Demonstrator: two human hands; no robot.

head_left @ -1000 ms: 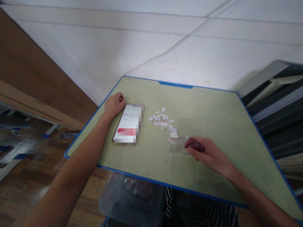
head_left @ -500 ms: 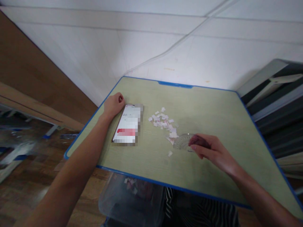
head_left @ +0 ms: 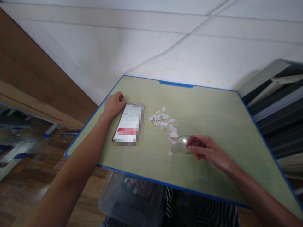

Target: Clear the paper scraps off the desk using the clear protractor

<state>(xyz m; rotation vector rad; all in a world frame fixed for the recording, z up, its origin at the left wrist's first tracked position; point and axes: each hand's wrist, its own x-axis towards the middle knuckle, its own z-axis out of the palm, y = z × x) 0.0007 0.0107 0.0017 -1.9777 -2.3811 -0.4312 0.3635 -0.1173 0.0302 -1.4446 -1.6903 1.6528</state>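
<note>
Between the thumb and fingers of my right hand (head_left: 204,147) is a clear plastic protractor (head_left: 179,146), its curved edge turned up. Its left end is close to a pile of small white paper scraps (head_left: 164,121) on the table. One loose scrap (head_left: 170,154) lies at the protractor's lower left. My left hand (head_left: 115,102) rests curled on the table near its left edge; whether anything is inside it cannot be seen. Beside that hand lies a phone (head_left: 127,123) showing a timer and a red button, partly blurred out.
The pale green table (head_left: 213,107) has a blue rim and stands against a white wall (head_left: 151,34). Below its front edge is a clear plastic bin (head_left: 132,205) with paper scraps in it. Folded furniture (head_left: 279,91) leans at the right; a wooden panel (head_left: 44,69) stands at the left.
My right hand has tilted the protractor slightly, so its face now catches the light, and shifted it a little left. My left hand, the phone and the scrap pile look the same.
</note>
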